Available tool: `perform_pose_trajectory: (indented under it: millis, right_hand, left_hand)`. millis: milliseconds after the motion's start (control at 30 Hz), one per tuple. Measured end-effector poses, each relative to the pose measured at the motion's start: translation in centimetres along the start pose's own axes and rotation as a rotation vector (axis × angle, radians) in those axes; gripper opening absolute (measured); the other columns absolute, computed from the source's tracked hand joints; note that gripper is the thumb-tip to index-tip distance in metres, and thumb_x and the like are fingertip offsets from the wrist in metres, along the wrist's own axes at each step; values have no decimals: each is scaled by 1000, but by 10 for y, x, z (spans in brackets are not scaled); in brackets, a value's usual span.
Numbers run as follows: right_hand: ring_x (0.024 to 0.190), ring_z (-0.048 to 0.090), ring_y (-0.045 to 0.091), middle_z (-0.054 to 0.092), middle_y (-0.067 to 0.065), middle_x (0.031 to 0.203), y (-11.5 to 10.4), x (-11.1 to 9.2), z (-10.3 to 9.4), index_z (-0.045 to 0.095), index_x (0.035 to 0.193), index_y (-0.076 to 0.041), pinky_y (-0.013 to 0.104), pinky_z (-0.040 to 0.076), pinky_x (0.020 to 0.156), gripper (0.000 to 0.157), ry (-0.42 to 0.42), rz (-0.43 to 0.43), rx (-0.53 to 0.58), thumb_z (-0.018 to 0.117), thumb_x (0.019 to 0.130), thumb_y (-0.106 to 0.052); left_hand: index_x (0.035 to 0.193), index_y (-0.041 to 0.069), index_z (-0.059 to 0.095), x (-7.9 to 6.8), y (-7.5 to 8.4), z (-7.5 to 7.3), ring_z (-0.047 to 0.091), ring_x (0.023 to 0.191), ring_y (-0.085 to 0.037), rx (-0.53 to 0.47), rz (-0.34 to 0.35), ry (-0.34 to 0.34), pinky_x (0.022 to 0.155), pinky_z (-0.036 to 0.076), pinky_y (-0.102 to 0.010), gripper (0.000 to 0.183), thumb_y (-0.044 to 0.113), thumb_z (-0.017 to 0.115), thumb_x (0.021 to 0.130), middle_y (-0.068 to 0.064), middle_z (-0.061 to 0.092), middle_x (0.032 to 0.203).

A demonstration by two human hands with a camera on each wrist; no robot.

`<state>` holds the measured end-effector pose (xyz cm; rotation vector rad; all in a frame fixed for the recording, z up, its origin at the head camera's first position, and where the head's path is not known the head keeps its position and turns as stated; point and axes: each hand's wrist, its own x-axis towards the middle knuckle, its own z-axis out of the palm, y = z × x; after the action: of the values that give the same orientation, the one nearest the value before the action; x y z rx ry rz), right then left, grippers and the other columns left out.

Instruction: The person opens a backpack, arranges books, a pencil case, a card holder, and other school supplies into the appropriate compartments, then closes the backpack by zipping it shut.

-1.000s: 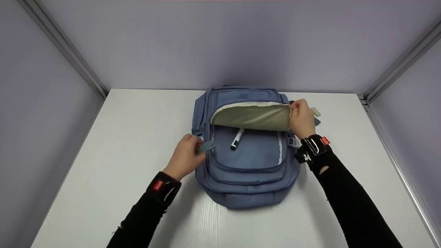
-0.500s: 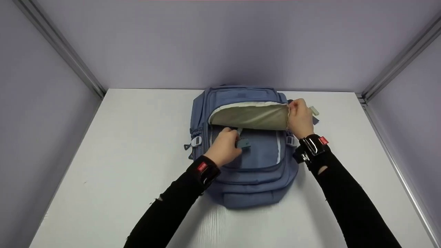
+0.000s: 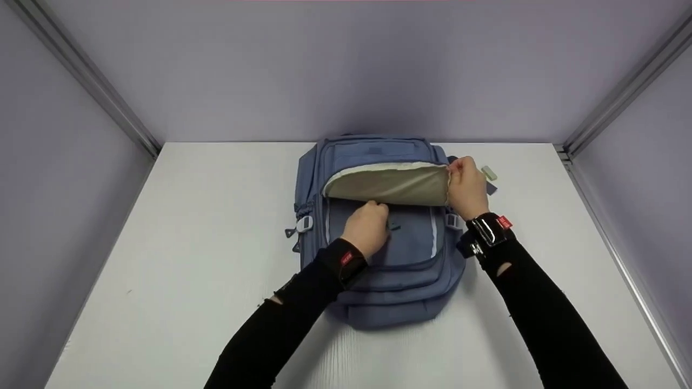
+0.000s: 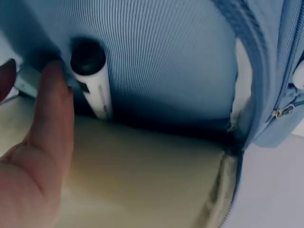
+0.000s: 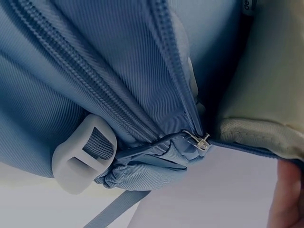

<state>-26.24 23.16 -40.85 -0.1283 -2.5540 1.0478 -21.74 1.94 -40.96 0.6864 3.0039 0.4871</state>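
Note:
A blue backpack (image 3: pixel 397 310) lies on the white table with its front pocket unzipped. The pocket's flap (image 3: pixel 386 185) is folded up, showing its beige lining. My right hand (image 3: pixel 467 186) pinches the flap's right edge. Over the pocket opening, my left hand (image 3: pixel 368 227) pinches a small flat grey-green piece (image 4: pixel 29 80) between thumb and fingers; its kind is unclear. A white marker with a black cap (image 4: pixel 97 88) stands partly inside the pocket beside those fingers, its lower end hidden behind the lining. In the head view, my left hand covers it.
Grey buckles (image 3: pixel 304 223) and zip pulls sit on the backpack's sides. Straps and a pale green tab (image 3: pixel 489 173) stick out past my right hand. Grey panels (image 3: pixel 346 70) enclose the white table (image 3: pixel 205 227) at the back and sides.
My left hand has moved right with the grey-green piece, from the backpack's left edge to the pocket opening, covering the marker. My right hand still holds up the flap.

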Motion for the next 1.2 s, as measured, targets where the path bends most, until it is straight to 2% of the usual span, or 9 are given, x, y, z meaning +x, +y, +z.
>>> perform_pose_trajectory:
  millis: [67,200,267,333,433,633,800,967,1200]
  right_hand:
    - [86,61,41,65,29,96,0,-1,0,53,103,7,49,45,77,13,5,-6,2,43,99,-1]
    - [81,60,39,64,26,91,0,-4,0,54,102,6,44,43,73,13,11,-30,17,44,98,-1]
    - [79,59,38,63,26,90,0,-6,1,54,102,6,42,42,71,13,10,-52,24,44,98,-2]
    - [78,58,37,63,25,88,0,-9,0,54,102,6,41,41,71,12,6,-74,34,46,98,-2]
    - [77,57,35,62,24,86,0,-12,0,54,101,6,39,40,70,11,-4,-105,40,47,98,-2]
    - [66,51,22,54,12,71,0,-17,-4,54,99,4,33,37,65,10,-12,-168,68,49,99,-4]
    - [62,48,2,56,7,68,7,-17,-8,54,101,5,19,39,61,13,-12,-229,105,51,101,-8]
    - [95,68,32,67,25,102,38,-3,-6,54,111,7,38,51,87,21,18,-127,44,55,99,-11]
    - [130,46,47,48,33,137,98,9,-1,45,136,9,54,35,111,45,-128,95,-164,55,98,-14]
  left_hand:
    - [100,5,68,-3,-8,-3,69,78,-26,38,79,190,68,59,-37,10,12,66,93,-12,68,93]
    - [97,7,64,-4,-34,-12,63,70,-24,176,288,698,61,54,-35,14,9,72,85,-7,62,88]
    - [109,6,63,-5,-49,-18,62,82,-25,220,337,828,72,55,-36,29,6,72,81,-11,61,101]
    - [126,5,59,-8,-63,-23,60,98,-29,233,331,824,86,52,-40,46,8,72,82,-15,58,119]
    - [139,2,50,-14,-81,-27,54,114,-35,168,249,696,99,47,-47,58,10,70,85,-21,54,132]
    - [97,1,61,-15,-95,-23,67,83,-35,-22,117,627,74,55,-45,11,6,67,89,-15,70,92]
    - [88,1,56,-13,-93,-23,68,72,-34,-61,19,625,64,54,-45,14,10,65,94,-15,70,85]
    - [89,1,55,-15,-96,-29,67,71,-35,-75,-32,644,62,53,-47,17,13,63,96,-16,67,81]
    - [85,2,53,-24,-95,-31,66,68,-35,-67,-54,663,60,52,-47,22,18,62,98,-15,65,77]
